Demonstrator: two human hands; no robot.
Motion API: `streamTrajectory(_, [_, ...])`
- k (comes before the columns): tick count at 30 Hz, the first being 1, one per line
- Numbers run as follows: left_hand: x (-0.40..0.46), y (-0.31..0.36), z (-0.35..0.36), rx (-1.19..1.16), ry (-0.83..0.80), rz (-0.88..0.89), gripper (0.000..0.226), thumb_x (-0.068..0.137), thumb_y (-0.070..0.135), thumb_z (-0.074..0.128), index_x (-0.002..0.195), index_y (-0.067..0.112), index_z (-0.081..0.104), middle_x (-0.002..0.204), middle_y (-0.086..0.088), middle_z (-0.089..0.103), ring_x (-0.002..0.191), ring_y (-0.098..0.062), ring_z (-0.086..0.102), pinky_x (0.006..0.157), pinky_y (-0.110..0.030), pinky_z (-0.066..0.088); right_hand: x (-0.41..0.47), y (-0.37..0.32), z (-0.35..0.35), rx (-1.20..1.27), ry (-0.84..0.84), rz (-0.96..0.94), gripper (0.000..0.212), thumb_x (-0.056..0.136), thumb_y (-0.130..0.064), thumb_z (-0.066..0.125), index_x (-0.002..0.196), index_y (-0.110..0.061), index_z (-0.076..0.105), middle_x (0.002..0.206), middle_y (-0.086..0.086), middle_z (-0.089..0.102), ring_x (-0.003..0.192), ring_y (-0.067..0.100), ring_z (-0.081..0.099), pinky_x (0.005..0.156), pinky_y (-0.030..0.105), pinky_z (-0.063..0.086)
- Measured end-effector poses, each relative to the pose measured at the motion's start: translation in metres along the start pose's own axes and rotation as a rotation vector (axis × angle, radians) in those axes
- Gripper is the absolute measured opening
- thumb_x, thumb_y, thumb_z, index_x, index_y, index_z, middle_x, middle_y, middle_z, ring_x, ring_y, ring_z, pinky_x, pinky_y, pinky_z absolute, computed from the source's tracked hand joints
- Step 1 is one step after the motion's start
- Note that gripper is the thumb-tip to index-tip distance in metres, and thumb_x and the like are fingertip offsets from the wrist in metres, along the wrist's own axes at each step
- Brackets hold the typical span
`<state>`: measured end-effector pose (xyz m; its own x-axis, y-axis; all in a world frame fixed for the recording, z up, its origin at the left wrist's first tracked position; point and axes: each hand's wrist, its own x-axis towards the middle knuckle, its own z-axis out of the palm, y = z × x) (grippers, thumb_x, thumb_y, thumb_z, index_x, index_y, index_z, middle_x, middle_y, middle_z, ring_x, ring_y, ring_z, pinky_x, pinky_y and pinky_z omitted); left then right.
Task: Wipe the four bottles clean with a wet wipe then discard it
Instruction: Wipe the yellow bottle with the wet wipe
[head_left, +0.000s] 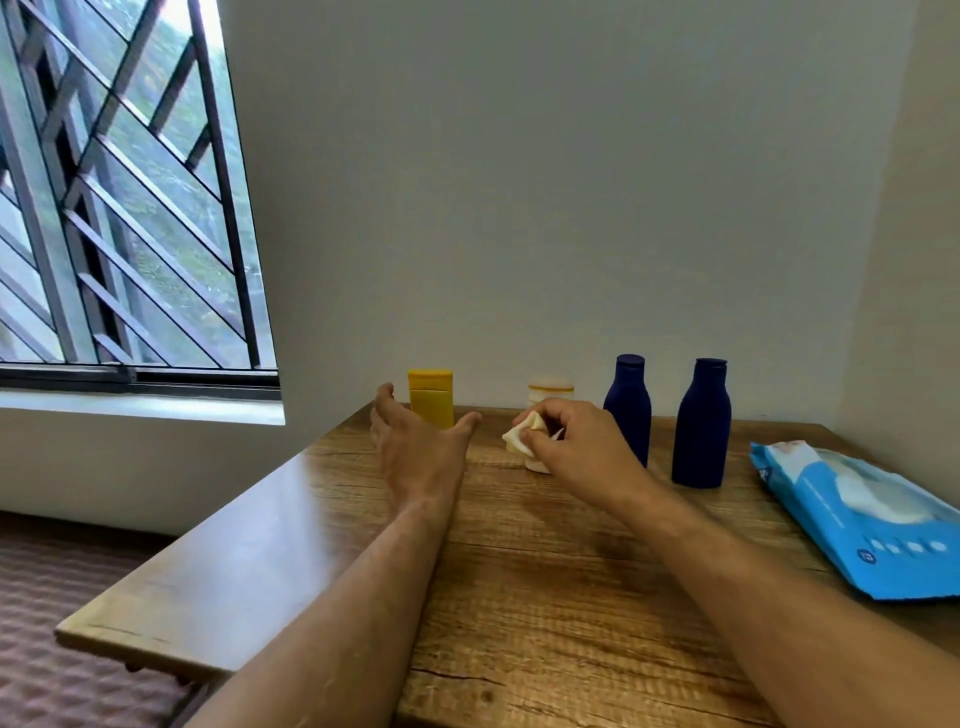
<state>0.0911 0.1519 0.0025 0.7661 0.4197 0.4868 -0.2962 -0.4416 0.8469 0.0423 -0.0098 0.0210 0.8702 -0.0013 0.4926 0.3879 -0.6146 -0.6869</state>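
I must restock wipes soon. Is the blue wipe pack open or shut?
Open. The blue wipe pack lies flat on the table, and white wipe material shows through its top.

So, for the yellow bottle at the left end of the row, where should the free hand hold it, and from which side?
Probably at the flat-sided body of the yellow bottle, below its cap. It stands upright with bare table on its left, so the open left hand can wrap it from the front-left. That leaves the faces free for the wet wipe in the right hand.
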Motion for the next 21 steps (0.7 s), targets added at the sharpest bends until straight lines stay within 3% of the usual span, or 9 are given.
streamTrajectory(3, [0.005,-0.008,0.010,-0.002,-0.009,-0.044,0.111,0.071,0.044,0.088,0.154,0.014,0.020,0.152,-0.013,0.040,0.139,-0.031,0.040,0.111,-0.043,0.038,0.001,0.007,0.012,0.031,0.030,0.006,0.013,0.093,-0.022,0.064,0.103,-0.027,0.071,0.093,-0.017,0.066,0.084,-0.002,0.062,0.067,0.010,0.045])
streamTrajectory(6, [0.011,-0.021,0.015,0.010,-0.047,0.020,0.106,0.073,0.044,0.086,0.153,0.020,0.022,0.148,-0.010,0.046,0.134,-0.029,0.046,0.107,-0.042,0.042,-0.002,0.016,0.016,0.064,0.058,0.024,0.013,0.093,-0.025,0.065,0.103,-0.030,0.072,0.094,-0.017,0.067,0.081,-0.003,0.061,0.062,0.009,0.043])
streamTrajectory(10, [0.015,-0.026,0.012,0.015,-0.090,0.091,0.076,0.079,0.040,0.081,0.141,0.026,0.039,0.128,-0.001,0.059,0.113,-0.024,0.059,0.093,-0.037,0.048,-0.005,0.017,0.011,0.162,0.099,0.030,0.013,0.093,-0.023,0.065,0.101,-0.030,0.072,0.089,-0.017,0.066,0.077,-0.012,0.058,0.058,0.005,0.043])
streamTrajectory(15, [0.000,-0.004,0.006,-0.181,-0.058,0.109,0.068,0.073,0.043,0.082,0.132,0.032,0.050,0.107,0.013,0.063,0.095,-0.012,0.064,0.083,-0.036,0.054,-0.009,0.013,0.000,0.206,0.202,0.015,0.014,0.094,-0.023,0.065,0.104,-0.029,0.070,0.088,-0.018,0.065,0.080,-0.018,0.055,0.058,0.003,0.044])
streamTrajectory(18, [-0.015,0.007,0.005,-0.446,-0.238,-0.068,0.051,0.070,0.036,0.084,0.114,0.029,0.059,0.100,0.008,0.067,0.089,-0.013,0.067,0.077,-0.035,0.056,-0.009,0.009,-0.008,0.226,0.287,-0.012,0.014,0.094,-0.024,0.065,0.101,-0.035,0.067,0.087,-0.021,0.062,0.084,-0.015,0.055,0.059,0.005,0.048])
streamTrajectory(21, [-0.025,0.014,0.005,-0.664,-0.519,-0.207,0.050,0.076,0.020,0.084,0.119,0.022,0.059,0.098,-0.004,0.068,0.079,-0.021,0.067,0.071,-0.043,0.057,-0.012,0.005,-0.012,0.200,0.316,-0.054,0.020,0.093,-0.025,0.065,0.093,-0.045,0.060,0.087,-0.024,0.060,0.087,-0.012,0.056,0.061,0.007,0.049])
